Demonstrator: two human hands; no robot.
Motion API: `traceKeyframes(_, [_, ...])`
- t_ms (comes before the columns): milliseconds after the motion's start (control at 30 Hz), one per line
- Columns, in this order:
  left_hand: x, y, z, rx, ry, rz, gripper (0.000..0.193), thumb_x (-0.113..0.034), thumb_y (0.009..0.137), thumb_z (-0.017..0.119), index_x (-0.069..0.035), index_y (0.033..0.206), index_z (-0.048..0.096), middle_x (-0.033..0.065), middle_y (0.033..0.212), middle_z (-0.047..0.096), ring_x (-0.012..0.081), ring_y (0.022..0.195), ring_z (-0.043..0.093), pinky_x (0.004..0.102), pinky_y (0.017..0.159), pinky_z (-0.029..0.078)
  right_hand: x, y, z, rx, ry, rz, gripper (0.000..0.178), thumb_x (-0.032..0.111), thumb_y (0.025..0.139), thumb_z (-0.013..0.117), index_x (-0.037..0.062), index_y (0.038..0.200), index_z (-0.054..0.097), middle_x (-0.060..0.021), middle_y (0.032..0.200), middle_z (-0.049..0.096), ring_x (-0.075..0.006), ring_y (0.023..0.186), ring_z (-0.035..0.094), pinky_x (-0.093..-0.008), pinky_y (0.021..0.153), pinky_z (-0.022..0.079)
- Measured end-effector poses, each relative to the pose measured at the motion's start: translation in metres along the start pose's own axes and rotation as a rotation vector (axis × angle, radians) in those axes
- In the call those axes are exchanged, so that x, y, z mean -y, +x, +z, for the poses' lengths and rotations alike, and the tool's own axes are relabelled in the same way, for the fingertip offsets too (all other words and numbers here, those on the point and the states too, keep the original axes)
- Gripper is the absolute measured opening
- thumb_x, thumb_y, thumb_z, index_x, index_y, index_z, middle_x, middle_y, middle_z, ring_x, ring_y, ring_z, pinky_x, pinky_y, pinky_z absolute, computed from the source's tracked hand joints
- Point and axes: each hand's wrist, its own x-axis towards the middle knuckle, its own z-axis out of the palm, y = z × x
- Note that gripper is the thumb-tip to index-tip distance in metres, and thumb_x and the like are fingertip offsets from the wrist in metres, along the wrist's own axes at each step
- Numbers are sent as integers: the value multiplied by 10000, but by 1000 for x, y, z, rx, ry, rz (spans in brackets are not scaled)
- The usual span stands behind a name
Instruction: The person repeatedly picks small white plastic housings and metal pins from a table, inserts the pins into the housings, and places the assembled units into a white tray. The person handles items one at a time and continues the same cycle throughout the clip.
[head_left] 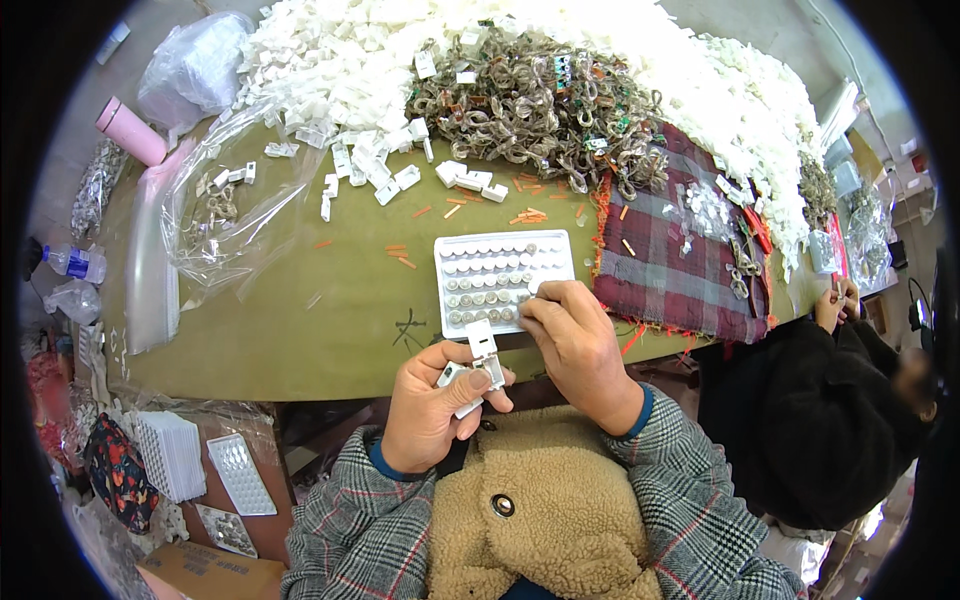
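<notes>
My left hand [425, 410] is closed around small white plastic cases [484, 345]. One stands up between thumb and fingers, and another white piece [453, 374] shows beside the thumb. To its right, my right hand [580, 345] reaches over the lower right corner of a white tray [441, 290]. Its thumb and fingertips are pinched together at the tray's pockets, and whatever they grip is hidden. Rows of round silver button cells [490, 299] sit in the tray, with paler round spots in the upper rows.
Behind the tray rise a heap of coiled wires [540, 110] and white plastic parts [330, 60]. Orange strips [530, 216] lie scattered nearby. A plaid cloth [680, 250] covers the right side. A pink cup [132, 130] is far left. Another person [820, 420] sits at right.
</notes>
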Motion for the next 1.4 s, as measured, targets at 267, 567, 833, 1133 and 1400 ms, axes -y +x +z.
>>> traceKeyframes(267, [-2,7,-2,9,-53,-17,176,-62,954,643,18,1103,590,241,1006,698,213,760,718,203,419,474,-15,18,-11,51,45,41,264,-113,785,657,-25,1033,684,-150,940,613,-278,803,646,-344,691,541])
traceKeyframes(567, [0,5,-1,32,-111,-1,249,-88,989,595,29,1207,577,234,1101,669,221,877,709,218,452,502,-12,16,-18,88,-14,-16,239,-110,779,653,-27,1001,684,-142,923,609,-284,789,637,-350,692,541])
traceKeyframes(833, [10,-8,7,19,-58,47,249,-91,996,588,26,1215,589,134,1041,687,196,859,712,211,448,488,44,-12,-23,80,346,99,190,-59,808,706,-13,990,677,-121,941,617,-243,768,654,-322,671,540])
traceKeyframes(1133, [12,-24,12,35,-94,56,225,-86,1000,580,16,1198,606,129,1002,694,156,822,700,194,432,464,58,-17,-26,60,471,76,324,-126,789,662,-24,1097,673,-115,955,615,-203,723,651,-311,656,551])
traceKeyframes(1400, [9,-19,14,-8,18,77,205,-96,979,620,31,1139,633,131,859,701,133,680,676,178,389,415,46,-8,-12,-90,178,-373,407,44,646,687,-45,1043,678,-122,916,683,-231,763,669,-326,647,531])
